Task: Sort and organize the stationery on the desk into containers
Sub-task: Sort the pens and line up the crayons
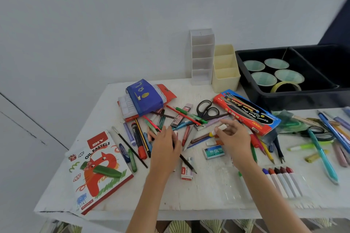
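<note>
Right hand (233, 138) is pinching a small white stick with a yellow end (219, 129) between thumb and fingertips. It sits just above the clutter mid-desk, beside the near edge of the long red-and-blue cardboard box of coloured pencils (246, 114). Left hand (166, 143) is palm-down on the pile of loose pens and crayons (151, 132) with fingers bent over it; I can't tell if it grips anything. A thin dark pencil (188, 163) pokes out from under it toward me. The containers are at the back of the white desk (208, 194), against the wall. There I see a tall translucent white organiser with stacked compartments (201, 56) and a cream plastic three-slot holder (225, 73) just beside it. Right of those is a black plastic bin (251, 88) holding four pale green round dishes (264, 78) and a yellowish tape roll (286, 86). Black-handled scissors (206, 111) lie behind the hands. A blue zip pencil case (144, 98) is back left and a flat oil pastels box (98, 170) front left. A teal staples box (214, 152) lies between the hands, and a row of white-bodied markers (282, 181) is front right.
</note>
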The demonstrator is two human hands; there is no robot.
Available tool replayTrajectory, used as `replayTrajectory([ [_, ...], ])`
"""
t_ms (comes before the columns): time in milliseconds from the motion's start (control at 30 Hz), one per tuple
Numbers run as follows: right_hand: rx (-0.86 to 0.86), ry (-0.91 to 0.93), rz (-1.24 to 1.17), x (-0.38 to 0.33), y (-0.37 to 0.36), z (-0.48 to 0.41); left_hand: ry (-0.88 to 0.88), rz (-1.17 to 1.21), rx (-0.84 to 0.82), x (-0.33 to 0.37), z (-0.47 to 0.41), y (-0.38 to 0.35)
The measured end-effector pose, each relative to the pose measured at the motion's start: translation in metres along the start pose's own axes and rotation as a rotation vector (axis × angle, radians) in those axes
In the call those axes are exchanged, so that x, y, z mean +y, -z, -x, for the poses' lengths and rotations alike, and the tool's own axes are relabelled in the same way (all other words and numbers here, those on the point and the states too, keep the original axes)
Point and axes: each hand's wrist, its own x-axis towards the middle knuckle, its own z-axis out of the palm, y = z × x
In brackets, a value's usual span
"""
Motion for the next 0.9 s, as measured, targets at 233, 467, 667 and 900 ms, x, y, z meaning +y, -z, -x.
replayTrajectory([
  [233, 0.099, -0.004, -0.067, 0.001, 0.006, -0.002, -0.047, 0.024, 0.069, 0.011, -0.002, 0.003],
  [467, 0.139, 0.059, 0.081, 0.008, 0.015, -0.006, -0.214, -0.198, -0.053, 0.019, -0.011, -0.018],
  [667, 0.142, 0.09, 0.098, 0.011, 0.024, -0.008, -0.028, -0.285, -0.032, 0.014, -0.018, -0.011],
  [900, 0.088, 0.127, 0.211, 0.003, 0.031, -0.006, 0.023, -0.186, 0.08, 0.02, -0.022, -0.018],
])
